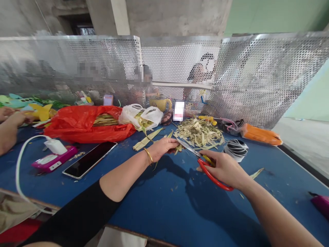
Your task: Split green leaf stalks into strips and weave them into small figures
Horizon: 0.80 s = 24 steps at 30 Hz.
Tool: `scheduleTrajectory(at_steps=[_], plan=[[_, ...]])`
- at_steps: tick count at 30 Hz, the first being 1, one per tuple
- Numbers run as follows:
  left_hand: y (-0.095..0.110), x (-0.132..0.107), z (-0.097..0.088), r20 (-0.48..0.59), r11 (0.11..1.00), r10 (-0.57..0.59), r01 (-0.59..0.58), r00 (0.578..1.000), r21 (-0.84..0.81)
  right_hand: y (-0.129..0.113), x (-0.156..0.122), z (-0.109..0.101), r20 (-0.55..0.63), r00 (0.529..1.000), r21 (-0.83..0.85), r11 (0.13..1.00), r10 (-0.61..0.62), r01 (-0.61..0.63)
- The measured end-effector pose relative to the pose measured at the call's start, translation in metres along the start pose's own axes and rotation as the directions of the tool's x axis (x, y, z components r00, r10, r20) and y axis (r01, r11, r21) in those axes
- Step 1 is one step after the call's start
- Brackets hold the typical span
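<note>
My right hand [226, 168] is closed round the red handles of a pair of scissors [205, 164]; the blades point left toward my other hand. My left hand [163, 147], with a gold bangle at the wrist, pinches a thin pale green leaf strip [177, 148] right at the blade tips. Both hands hover just above the blue table [167, 206]. A heap of cut leaf trimmings [199, 133] lies just behind the scissors.
A red plastic bag [82, 128] and a white bag [140, 116] hold leaf bundles. A phone [89, 159], a pink charger with white cable [52, 159], a roll of cord [235, 149] and an orange object [259, 134] lie around. Another person's hands [9, 127] work at far left. A perforated metal screen [257, 68] stands behind.
</note>
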<state>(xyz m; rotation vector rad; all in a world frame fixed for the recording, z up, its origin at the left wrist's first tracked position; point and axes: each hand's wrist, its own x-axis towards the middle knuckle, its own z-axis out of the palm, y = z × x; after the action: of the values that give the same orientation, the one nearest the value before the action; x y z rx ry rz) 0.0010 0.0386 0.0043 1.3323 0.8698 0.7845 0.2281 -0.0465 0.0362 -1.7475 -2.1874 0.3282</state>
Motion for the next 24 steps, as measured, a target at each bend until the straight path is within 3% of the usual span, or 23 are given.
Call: scheduleTrajectory(at_steps=[12,17,24], plan=[[-0.0012,0.0002,-0.0017,0.02,0.999,-0.034,0.034,0.999,-0.006,0.0056,0.0017,0.0065,0.118,0.991,0.293,0.956,-0.066,0.028],[0.0005,-0.0006,-0.0016,0.019,1.0,-0.001,0.001,1.0,-0.016,0.0044,0.0011,0.0085,0.044,0.999,0.231,0.973,-0.015,0.005],[-0.0022,0.0011,-0.002,-0.007,0.999,0.04,-0.04,0.999,-0.003,-0.001,-0.0024,0.0023,0.041,0.999,0.064,0.998,-0.019,0.016]])
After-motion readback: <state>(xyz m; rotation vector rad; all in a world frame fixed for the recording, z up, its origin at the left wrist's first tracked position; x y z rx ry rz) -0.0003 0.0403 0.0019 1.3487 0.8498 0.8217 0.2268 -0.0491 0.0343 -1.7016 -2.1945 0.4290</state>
